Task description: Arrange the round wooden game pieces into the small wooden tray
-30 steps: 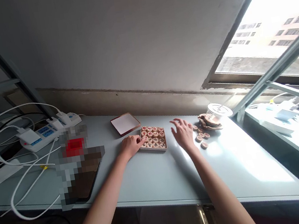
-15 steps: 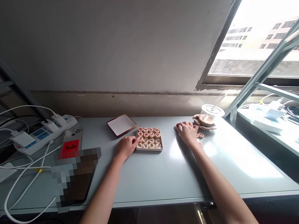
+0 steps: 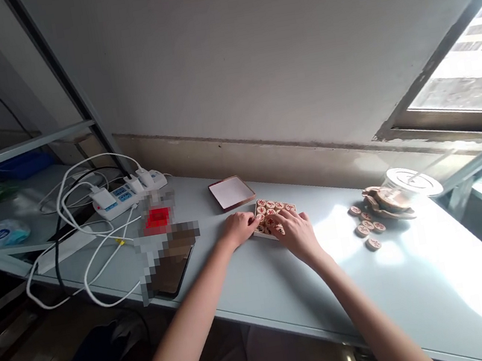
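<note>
Our right hand (image 3: 297,234) lies w/ fingers spread flat over the near-right part of the wooden tray (image 3: 277,200). The fingertips rest on the round discs (image 3: 270,213) packed inside, and we see nothing pinched. Our left hand (image 3: 238,228) is loosely curled against the tray's left edge and touches it; whether it really clamps the rim we can't tell.

The tray sits just left of frame ctr on the pale table (image 3: 286,289), its discs in rows w/ red and dark marks up.

To do this well, we judge:
- Keep the left hand braced so the tray can't slide.
- Press lightly w/ the right fingertips.
- Shift one disc at a time, w/o tipping its neighbours out of row.

Outward from the tray:
- **Up-left:** a shallow red-rimmed lid (image 3: 231,192) lies flat, just beside the tray.
- **Right:** loose discs (image 3: 367,229) lie well apart, next to a brown dish-like thing (image 3: 385,201) and a clear cup (image 3: 410,183).
- **Left of frame:** a dark phone (image 3: 170,268) and a power strip (image 3: 126,193) w/ white cables.
</note>
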Demonstrator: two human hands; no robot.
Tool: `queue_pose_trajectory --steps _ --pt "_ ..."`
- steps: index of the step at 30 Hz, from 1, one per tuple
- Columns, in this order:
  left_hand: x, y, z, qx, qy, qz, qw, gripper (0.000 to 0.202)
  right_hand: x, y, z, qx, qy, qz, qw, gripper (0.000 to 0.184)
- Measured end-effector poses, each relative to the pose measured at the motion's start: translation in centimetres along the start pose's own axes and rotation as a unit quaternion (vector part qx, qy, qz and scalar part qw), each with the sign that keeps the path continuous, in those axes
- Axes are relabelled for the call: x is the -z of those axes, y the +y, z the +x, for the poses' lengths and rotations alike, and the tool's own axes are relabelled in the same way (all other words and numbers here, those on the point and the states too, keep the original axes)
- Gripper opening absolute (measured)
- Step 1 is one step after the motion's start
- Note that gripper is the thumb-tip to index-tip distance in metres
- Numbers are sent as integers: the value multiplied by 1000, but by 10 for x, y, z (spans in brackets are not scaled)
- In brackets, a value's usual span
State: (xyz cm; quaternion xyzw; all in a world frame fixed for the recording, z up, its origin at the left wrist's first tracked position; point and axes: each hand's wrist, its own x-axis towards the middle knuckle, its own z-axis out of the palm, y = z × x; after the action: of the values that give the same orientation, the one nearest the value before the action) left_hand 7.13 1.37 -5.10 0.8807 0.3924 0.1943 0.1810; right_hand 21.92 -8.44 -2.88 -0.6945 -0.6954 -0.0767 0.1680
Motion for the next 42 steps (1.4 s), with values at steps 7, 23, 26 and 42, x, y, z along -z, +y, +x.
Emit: queue_pose_trajectory --steps 7,23,26,42 --pt "0 0 1 5 -10 6 1000 42 -1 0 1 -9 27 -11 1000 18" --pt "1 8 5 56 -27 50 997 59 9 148 -90 -308 -28 -84 947 56" --pt "2 8 4 62 -33 44 997 59 5 149 -92 -278 24 -75 957 48" --pt "4 6 -3 19 -21 24 999 57 15 120 -71 -191 106 -1 976 42"
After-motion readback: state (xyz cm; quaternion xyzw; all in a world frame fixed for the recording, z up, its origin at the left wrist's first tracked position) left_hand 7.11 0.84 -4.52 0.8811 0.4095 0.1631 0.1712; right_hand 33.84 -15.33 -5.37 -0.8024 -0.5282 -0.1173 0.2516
